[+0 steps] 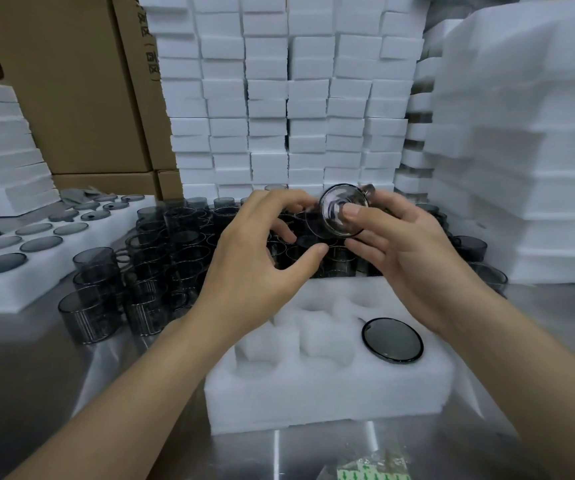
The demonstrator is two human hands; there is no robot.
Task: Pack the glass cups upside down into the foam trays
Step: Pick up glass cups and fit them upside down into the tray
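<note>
With the fingers (393, 206) of the right hand (407, 251) clamped round the glass cup (343, 211) above the loose cups (175, 244), and the left hand (258, 258) loosely spread beside it, turn rim-down and lower squarely into a free pocket of the foam tray (313, 400), beside the seated cup (392, 339).

Glass cup (331, 209) tilted aloft; inverted cup (392, 339) in foam tray (313, 393).

Glossy smoked-glass cup (343, 211), matt white foam tray (327, 393), brushed metal table (37, 375)
</note>
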